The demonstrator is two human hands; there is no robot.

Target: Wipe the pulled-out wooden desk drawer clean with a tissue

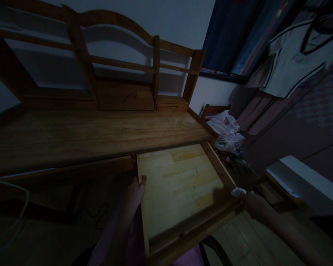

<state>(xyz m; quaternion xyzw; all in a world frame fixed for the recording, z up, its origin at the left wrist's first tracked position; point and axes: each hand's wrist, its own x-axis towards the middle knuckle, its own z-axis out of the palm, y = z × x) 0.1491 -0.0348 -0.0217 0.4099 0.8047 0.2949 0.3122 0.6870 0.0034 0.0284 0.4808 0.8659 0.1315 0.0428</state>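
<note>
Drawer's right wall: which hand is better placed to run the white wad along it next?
Right, I'd judge: the right hand holds the white wad at the near end of the right wall; the left hand grips the left wall.

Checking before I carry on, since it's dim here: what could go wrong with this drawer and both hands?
The drawer stands well out from the desk, so it might tip or slip loose if the left hand let go.
If it slid inward, that hand could get pinched against the desk.
In this dim light, dirt near the white wad in the right hand might be missed.
</note>
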